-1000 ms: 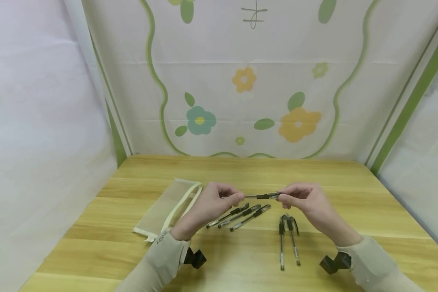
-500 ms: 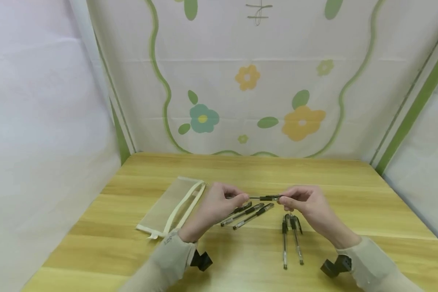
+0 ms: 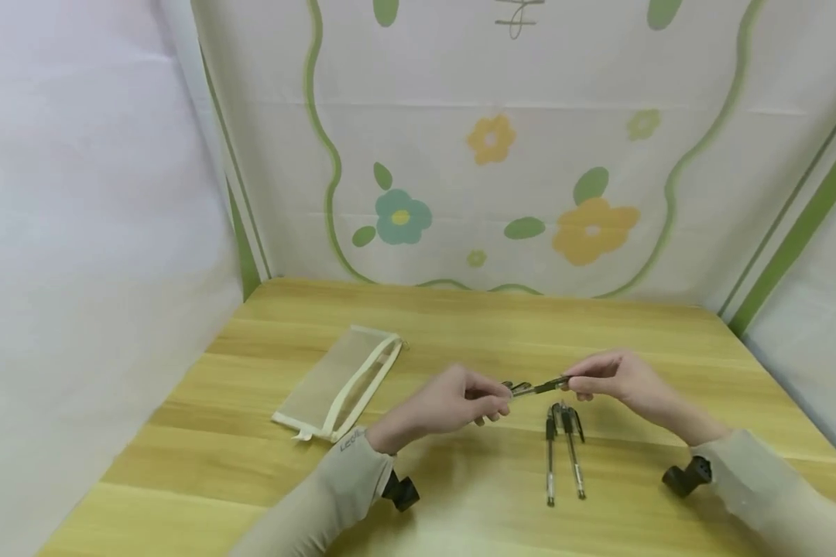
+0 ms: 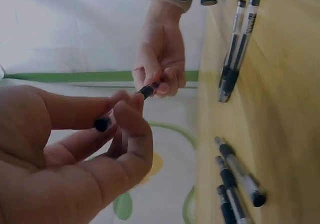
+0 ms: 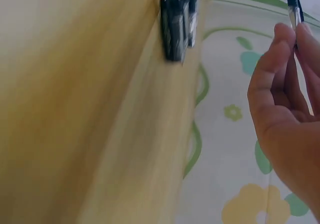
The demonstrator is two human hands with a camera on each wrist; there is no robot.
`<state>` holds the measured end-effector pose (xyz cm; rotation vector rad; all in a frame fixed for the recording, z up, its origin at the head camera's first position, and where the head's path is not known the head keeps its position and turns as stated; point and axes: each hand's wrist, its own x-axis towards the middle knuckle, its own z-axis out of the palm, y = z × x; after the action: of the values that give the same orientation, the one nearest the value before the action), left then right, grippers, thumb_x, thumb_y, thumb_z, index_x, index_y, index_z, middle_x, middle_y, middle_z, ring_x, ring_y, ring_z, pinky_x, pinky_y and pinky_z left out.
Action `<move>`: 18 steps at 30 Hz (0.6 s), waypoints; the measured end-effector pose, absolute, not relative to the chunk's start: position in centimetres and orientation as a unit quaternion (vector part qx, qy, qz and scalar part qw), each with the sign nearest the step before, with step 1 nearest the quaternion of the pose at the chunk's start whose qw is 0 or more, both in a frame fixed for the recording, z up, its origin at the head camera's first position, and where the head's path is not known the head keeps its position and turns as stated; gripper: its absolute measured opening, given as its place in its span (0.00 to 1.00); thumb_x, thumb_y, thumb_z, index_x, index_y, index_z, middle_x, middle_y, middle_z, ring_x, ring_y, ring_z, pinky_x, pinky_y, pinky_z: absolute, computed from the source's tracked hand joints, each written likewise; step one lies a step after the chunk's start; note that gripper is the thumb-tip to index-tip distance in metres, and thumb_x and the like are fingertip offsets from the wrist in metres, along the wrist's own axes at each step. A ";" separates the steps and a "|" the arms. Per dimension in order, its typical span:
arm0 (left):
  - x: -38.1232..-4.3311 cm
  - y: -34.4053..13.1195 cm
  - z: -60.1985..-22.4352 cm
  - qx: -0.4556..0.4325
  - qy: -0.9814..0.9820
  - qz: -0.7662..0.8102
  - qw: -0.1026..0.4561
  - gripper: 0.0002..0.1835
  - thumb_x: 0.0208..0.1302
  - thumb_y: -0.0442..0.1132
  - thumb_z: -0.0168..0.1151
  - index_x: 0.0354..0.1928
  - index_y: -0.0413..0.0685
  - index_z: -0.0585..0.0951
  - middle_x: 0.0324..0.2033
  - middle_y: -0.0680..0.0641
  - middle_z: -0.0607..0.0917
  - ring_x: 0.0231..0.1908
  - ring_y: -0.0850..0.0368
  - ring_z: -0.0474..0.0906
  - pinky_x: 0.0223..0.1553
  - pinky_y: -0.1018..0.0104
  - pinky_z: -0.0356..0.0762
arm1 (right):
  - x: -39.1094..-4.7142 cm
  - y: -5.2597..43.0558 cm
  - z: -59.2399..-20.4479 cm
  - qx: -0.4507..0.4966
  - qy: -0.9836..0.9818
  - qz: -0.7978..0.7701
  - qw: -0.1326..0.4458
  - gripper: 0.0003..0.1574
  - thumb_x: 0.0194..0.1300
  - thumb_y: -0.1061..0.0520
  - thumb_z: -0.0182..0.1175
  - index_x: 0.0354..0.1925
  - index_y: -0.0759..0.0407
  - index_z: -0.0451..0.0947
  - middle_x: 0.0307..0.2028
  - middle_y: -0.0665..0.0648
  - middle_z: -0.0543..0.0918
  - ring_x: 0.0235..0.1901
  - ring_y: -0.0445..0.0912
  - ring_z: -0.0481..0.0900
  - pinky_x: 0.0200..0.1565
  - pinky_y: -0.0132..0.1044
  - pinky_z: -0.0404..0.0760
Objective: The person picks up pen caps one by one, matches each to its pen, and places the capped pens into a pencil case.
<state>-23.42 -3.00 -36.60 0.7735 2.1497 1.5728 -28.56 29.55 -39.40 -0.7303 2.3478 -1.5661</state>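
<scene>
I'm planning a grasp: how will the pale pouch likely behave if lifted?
The pouch would probably sag if lifted by one end, since it looks thin and lies flat on the table. It is likely light for its size, as it looks sheer. Its opening may spread when tugged, since it seems unclosed.

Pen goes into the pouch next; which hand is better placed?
Left, probably: the left hand pinches the pen and is nearer the pouch; the right hand, also pinching the pen, is farther off.
</scene>
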 end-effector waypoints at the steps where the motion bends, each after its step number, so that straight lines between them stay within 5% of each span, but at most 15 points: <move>1: -23.4 -2.9 -36.8 0.286 0.759 0.553 0.189 0.12 0.70 0.35 0.61 0.51 0.39 0.84 0.32 0.52 0.86 0.32 0.54 0.82 0.31 0.61 0.81 | -28.9 29.8 -39.2 -0.255 0.807 -0.518 0.123 0.13 0.65 0.58 0.66 0.46 0.63 0.85 0.34 0.72 0.83 0.32 0.62 0.81 0.39 0.44 0.82; 4: -23.3 -2.6 -37.7 0.311 0.760 0.539 0.187 0.12 0.67 0.33 0.64 0.49 0.35 0.84 0.30 0.49 0.87 0.33 0.51 0.84 0.37 0.62 0.82 | -29.9 30.2 -38.7 -0.288 0.811 -0.486 0.151 0.13 0.65 0.58 0.66 0.46 0.61 0.85 0.36 0.70 0.84 0.33 0.63 0.82 0.38 0.48 0.83; 10: -23.2 -2.7 -39.4 0.277 0.791 0.518 0.172 0.06 0.62 0.41 0.70 0.33 0.46 0.89 0.22 0.50 0.86 0.23 0.52 0.83 0.27 0.67 0.80 | -31.2 30.3 -38.6 -0.345 0.830 -0.410 0.155 0.10 0.63 0.55 0.68 0.43 0.53 0.88 0.40 0.55 0.87 0.36 0.53 0.83 0.36 0.44 0.83; 18: -23.6 -2.1 -40.5 0.253 0.776 0.535 0.219 0.06 0.58 0.28 0.70 0.37 0.33 0.85 0.23 0.51 0.86 0.23 0.54 0.85 0.28 0.65 0.83 | -33.7 29.5 -40.3 -0.362 0.842 -0.373 0.146 0.13 0.61 0.57 0.69 0.45 0.60 0.87 0.41 0.50 0.87 0.38 0.47 0.84 0.42 0.38 0.82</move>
<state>-23.58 -2.12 -40.48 0.6993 2.1480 1.4794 -33.72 29.53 -40.33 -1.0423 2.4236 -1.0731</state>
